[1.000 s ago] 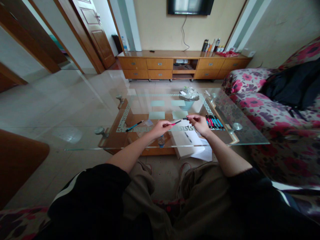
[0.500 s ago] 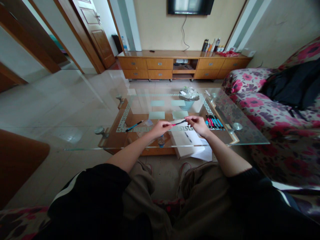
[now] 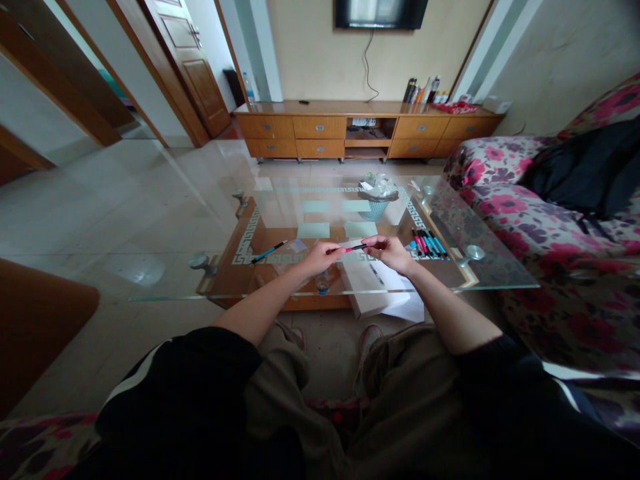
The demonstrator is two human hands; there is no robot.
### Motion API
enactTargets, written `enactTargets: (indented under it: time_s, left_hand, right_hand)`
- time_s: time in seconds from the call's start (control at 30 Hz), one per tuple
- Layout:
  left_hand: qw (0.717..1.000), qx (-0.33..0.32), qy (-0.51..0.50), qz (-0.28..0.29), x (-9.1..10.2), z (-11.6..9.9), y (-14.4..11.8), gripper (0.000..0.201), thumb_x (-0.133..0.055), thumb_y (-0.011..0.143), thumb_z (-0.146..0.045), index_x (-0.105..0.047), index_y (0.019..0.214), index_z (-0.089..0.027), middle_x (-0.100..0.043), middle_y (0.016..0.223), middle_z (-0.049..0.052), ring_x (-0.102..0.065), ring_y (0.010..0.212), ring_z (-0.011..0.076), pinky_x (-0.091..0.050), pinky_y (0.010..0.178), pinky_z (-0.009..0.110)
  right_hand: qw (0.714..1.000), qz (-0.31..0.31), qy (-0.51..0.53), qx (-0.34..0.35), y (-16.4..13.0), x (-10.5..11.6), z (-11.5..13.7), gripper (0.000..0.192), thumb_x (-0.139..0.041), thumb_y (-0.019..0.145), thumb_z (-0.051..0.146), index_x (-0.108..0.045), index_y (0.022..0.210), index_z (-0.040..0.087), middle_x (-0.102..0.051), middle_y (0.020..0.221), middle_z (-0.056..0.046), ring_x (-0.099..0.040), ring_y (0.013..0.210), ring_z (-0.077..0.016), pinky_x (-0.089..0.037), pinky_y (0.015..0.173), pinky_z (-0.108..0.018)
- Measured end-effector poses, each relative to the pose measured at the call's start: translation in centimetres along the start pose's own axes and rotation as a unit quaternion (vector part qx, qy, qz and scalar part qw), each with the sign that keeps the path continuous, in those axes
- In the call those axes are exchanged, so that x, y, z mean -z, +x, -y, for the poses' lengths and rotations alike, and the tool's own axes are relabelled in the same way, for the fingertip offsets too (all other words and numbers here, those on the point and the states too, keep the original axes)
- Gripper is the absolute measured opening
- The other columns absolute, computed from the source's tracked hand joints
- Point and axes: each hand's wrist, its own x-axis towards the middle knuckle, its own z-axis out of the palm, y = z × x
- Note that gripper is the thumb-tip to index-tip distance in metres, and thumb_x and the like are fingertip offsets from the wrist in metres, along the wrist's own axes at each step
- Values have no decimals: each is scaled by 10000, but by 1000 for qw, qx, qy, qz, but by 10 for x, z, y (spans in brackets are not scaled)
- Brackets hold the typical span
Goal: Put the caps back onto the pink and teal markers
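Slim pink-and-black pen point(image 3: 356, 248) btwn L hand point(image 3: 323, 257) & R hand point(image 3: 391, 252), over front half of clear rectangular glass table point(image 3: 280, 217). R of R hand, on table: row of black, pink and blue slim pens point(image 3: 429, 244). L of L hand: lone blue-and-black slim pen point(image 3: 269, 251). Under glass, front, just R of ctr: flat white box point(image 3: 375, 303); loose white paper sheets point(image 3: 413, 308) at its R. Clear plastic bottle point(image 3: 323, 283) L of box, seen thru glass. Light-blue lattice wastebasket point(image 3: 373, 211) seen thru glass, far side. Behind table: long low brown wooden cabinet point(image 3: 320, 127), flat black TV point(image 3: 380, 15) above. R of table: floral fabric sofa point(image 3: 493, 160) w/ black fabric backpack point(image 3: 590, 170) on it.
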Motion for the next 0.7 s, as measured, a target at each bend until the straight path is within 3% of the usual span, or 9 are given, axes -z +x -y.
enactTargets:
  time_s: [0.3, 0.7]
  left_hand:
    - [1000, -12, 0, 19, -2, 1, 2, 514, -560, 901, -611, -671, 738, -136, -581, 621, 3, -495, 600, 133, -340, 570, 253]
    - [1000, -20, 9, 14, -1, 1, 2, 489, -597, 893, -581, -721, 771, -124, -602, 620, 9, -491, 593, 132, -336, 579, 257]
  right_hand:
    - [998, 41, -48, 11, 1, 0, -8, 466, -786, 745, 573, -769, 945, 153, -705, 770, -35, -575, 657, -139, -471, 633, -280]
    - [995, 72, -63, 21, 0, -1, -3, 406, -733, 796, 572, -763, 861, 172, -733, 808, -45, -613, 693, -154, -515, 683, -288]
